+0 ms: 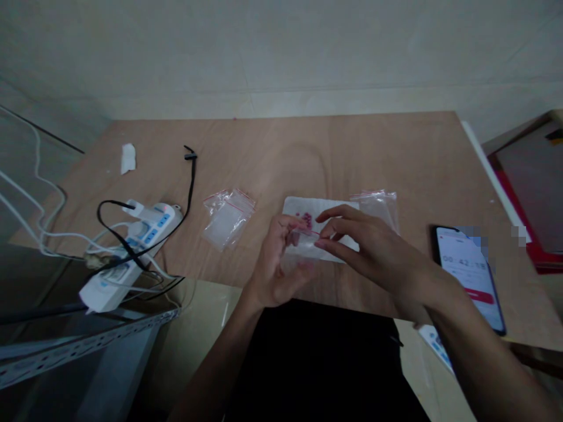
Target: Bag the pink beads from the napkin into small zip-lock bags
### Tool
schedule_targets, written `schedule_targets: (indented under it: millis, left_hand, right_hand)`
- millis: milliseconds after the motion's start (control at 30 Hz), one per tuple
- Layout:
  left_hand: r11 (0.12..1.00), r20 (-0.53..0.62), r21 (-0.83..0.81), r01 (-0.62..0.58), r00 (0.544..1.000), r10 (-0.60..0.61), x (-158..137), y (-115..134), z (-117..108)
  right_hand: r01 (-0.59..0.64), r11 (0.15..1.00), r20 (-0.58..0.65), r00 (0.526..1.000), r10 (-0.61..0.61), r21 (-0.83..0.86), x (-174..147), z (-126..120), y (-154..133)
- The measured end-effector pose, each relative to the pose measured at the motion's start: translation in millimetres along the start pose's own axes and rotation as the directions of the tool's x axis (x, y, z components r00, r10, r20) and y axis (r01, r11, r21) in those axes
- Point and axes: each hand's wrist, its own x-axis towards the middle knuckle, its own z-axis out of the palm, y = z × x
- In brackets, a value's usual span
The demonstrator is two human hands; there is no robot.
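Observation:
Between my two hands is a small clear zip bag (303,235) with a red strip along its top. My left hand (281,264) is closed around the bag's left side, thumb below it. With thumb and fingertips, my right hand (360,243) pinches the bag's right end at the red strip. Beneath lies a white sheet (325,206) bearing several small dark-red beads (307,219), partly hidden by my hands. More clear zip bags lie on the table, one pile (229,220) to the left and another (378,205) behind my right hand.
At the left, a white power strip (103,290) is tangled with black and white cables. A black strap (192,176) and a white scrap of paper (128,158) lie farther back. A phone (468,275) showing a timer rests at the right edge of the wooden table (264,152).

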Motion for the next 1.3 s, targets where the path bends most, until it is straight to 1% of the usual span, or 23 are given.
schedule_targets:
  millis: [33, 100, 167, 267, 367, 433, 467, 533, 600, 667, 733, 767, 867, 967, 1033, 1133, 1300]
  left_hand:
    - [0.999, -0.033, -0.021, 0.028, 0.999, -0.029, 0.0, 1.3, -0.9]
    - [0.996, -0.105, -0.009, 0.09, 0.99, -0.09, 0.9, 3.1, -2.5]
    - [0.992, -0.136, 0.04, 0.118, 0.984, -0.112, 1.8, 4.0, -4.1]
    - [0.992, -0.124, 0.103, 0.076, 0.99, -0.063, 1.7, 5.7, -6.3]
    - [0.993, -0.187, 0.109, 0.05, 0.982, -0.029, 1.6, 8.5, -6.4]
    - [0.998, -0.226, 0.057, 0.035, 0.974, -0.021, 2.4, 10.2, -5.0]
    - [0.999, -0.231, 0.025, 0.02, 0.973, -0.014, 2.9, 10.7, -4.2]
    - [0.999, -0.241, -0.036, -0.017, 0.97, 0.008, 3.6, 11.0, -2.4]
    - [0.997, -0.246, -0.066, -0.037, 0.969, 0.02, 3.5, 10.6, -1.2]
    - [0.996, -0.244, -0.075, -0.037, 0.97, 0.018, 2.9, 10.4, -1.0]
    - [0.997, -0.22, -0.07, -0.012, 0.975, -0.004, 2.8, 11.1, -2.0]
    - [0.998, -0.198, -0.061, 0.005, 0.98, -0.017, 3.1, 11.9, -2.7]
    - [0.998, -0.137, -0.013, 0.059, 0.989, -0.061, 5.2, 14.6, -4.9]
    - [0.995, -0.154, -0.004, 0.098, 0.983, -0.097, 6.6, 16.4, -5.1]
    - [0.995, -0.15, -0.023, 0.101, 0.983, -0.103, 6.2, 17.1, -4.5]
    - [0.996, -0.114, -0.041, 0.074, 0.99, -0.078, 4.5, 18.0, -4.1]
    - [0.997, -0.051, -0.032, 0.07, 0.996, -0.072, 4.4, 19.1, -5.2]
  right_hand:
    - [-0.038, 0.999, 0.011, 0.999, 0.037, 0.027, -1.4, -0.9, 2.1]
    - [-0.097, 0.993, 0.01, 0.995, 0.096, 0.069, -3.7, -2.0, 3.2]
    - [-0.114, 0.989, -0.045, 0.992, 0.119, 0.098, -5.5, -1.9, 1.7]
    - [-0.103, 0.983, -0.119, 0.985, 0.121, 0.15, -7.6, 0.2, -0.1]
    - [-0.121, 0.955, -0.171, 0.97, 0.172, 0.271, -8.8, 3.9, 1.5]
    - [-0.145, 0.895, -0.207, 0.945, 0.251, 0.422, -8.9, 6.9, 3.3]
    - [-0.154, 0.85, -0.217, 0.93, 0.297, 0.504, -8.8, 8.4, 3.9]
    - [-0.176, 0.753, -0.198, 0.904, 0.378, 0.634, -8.9, 11.4, 4.5]
    - [-0.206, 0.686, -0.169, 0.883, 0.437, 0.698, -9.7, 14.2, 4.2]
    - [-0.222, 0.662, -0.18, 0.858, 0.482, 0.716, -11.0, 16.4, 3.5]
    - [-0.21, 0.667, -0.212, 0.844, 0.493, 0.715, -12.2, 17.2, 2.9]
    - [-0.202, 0.677, -0.224, 0.845, 0.486, 0.708, -12.5, 17.1, 2.7]
    - [-0.196, 0.725, -0.233, 0.864, 0.445, 0.66, -12.1, 15.8, 2.1]
    - [-0.197, 0.745, -0.226, 0.877, 0.425, 0.637, -10.1, 16.7, 0.1]
    - [-0.186, 0.732, -0.208, 0.887, 0.412, 0.655, -8.7, 19.2, -2.0]
    - [-0.154, 0.725, -0.203, 0.903, 0.379, 0.671, -7.6, 23.4, -5.4]
    - [-0.129, 0.776, -0.261, 0.897, 0.357, 0.618, -7.7, 24.6, -6.8]
